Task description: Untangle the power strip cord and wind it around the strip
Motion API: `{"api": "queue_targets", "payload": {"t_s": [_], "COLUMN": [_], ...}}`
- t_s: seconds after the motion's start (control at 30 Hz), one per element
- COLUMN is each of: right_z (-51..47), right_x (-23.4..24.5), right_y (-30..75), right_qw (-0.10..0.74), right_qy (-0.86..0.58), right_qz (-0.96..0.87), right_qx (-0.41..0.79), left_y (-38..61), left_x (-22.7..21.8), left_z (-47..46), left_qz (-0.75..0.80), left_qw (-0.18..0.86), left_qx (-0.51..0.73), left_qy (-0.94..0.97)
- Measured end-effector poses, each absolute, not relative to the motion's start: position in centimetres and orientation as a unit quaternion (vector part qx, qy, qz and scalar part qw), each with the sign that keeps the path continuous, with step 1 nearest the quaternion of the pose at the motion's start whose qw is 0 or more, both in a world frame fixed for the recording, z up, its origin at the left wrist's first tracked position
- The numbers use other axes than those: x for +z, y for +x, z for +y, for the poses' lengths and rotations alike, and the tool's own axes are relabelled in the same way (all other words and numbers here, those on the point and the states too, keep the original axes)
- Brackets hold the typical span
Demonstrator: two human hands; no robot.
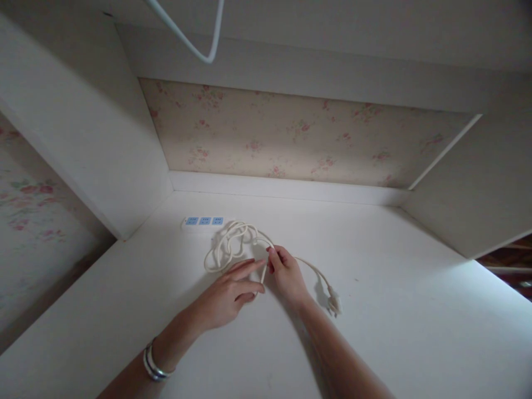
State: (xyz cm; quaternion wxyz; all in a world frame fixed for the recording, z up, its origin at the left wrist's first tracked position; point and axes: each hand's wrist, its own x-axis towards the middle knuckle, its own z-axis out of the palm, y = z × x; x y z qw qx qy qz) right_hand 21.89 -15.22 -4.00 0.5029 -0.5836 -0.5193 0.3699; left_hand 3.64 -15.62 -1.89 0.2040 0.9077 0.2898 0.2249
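Note:
A white power strip (pixel 203 222) with blue sockets lies on the white desk (pixel 394 310) near the back left corner. Its white cord (pixel 226 246) lies in loose loops in front of it and ends in a plug (pixel 334 303) at the right. My right hand (pixel 286 274) pinches the cord between thumb and fingers near the loops. My left hand (pixel 230 291) rests beside it with the index finger stretched along the cord and the other fingers curled. A silver bracelet (pixel 153 363) sits on my left wrist.
White side panels (pixel 91 144) close the desk in on the left and right, and floral wallpaper (pixel 291 133) covers the back wall. A shelf underside hangs overhead with a pale cable loop (pixel 199 44) below it.

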Motion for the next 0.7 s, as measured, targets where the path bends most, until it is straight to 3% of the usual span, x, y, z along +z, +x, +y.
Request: {"api": "queue_targets", "payload": {"t_s": [0.13, 0.4, 0.7], "right_z": [-15.4, -14.9, -13.6], "right_x": [-3.8, -4.3, -5.0], "right_y": [21.9, 23.1, 24.3], "right_qw": [0.493, 0.473, 0.549], "right_qy": [-0.585, -0.674, -0.669], "right_qz": [-0.547, -0.515, -0.479], "right_qx": [0.342, 0.238, 0.143], "left_y": [3.6, 2.4, 3.2], "left_x": [-1.6, -1.8, -1.1], "left_z": [-15.5, -15.8, -15.7], "left_qz": [0.264, 0.345, 0.399], "left_qw": [0.180, 0.205, 0.345], "left_qx": [0.218, 0.337, 0.317], "left_qy": [0.922, 0.852, 0.788]}}
